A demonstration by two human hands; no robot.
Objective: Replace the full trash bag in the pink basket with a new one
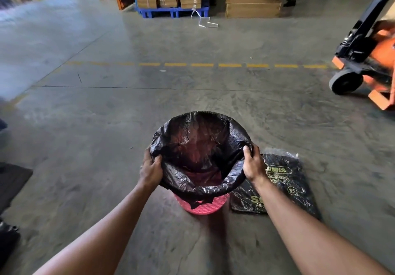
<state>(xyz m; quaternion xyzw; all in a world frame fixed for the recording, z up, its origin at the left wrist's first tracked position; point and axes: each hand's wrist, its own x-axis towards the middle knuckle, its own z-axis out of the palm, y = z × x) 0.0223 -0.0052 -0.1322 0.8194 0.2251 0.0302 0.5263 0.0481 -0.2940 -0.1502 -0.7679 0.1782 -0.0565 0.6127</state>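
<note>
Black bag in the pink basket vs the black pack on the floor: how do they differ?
The bag is spread open over the basket; the pack lies flat on the floor to its right. The bag is plain; the pack carries yellow print. Both hands, left and right, grip the bag; nothing grips the pack. Both are glossy black plastic.

The black bag (201,146) hides most of the pink basket (201,205); the orange pallet truck (372,60) is cut off.

Black bag (198,146) lining pink basket (201,205)
</note>
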